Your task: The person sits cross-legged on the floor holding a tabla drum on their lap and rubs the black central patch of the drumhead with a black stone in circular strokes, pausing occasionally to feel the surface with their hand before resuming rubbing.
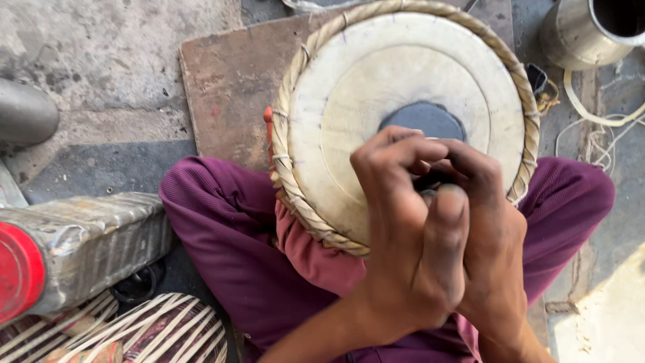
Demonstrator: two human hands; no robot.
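Concrete floor [101,60] with a brown board [228,87] at upper centre. Drum [376,101], pale skin head with braided rim, sits on the lap at centre, over purple trousers [222,228]. Left hand [410,235] and right hand [494,235] pressed together, fingers curled down onto the drum's dark centre patch [423,119]. Whatever they clamp is hidden. Plastic can with red cap [74,249] lower left, cut off. Metal vessel [591,30] upper right, partly out of frame.

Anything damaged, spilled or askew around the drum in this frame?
Nothing stands out. The drum rests tilted in the person's lap, its skin and braided rim intact. Both hands press together on the black centre patch. Loose cord lies on the floor.
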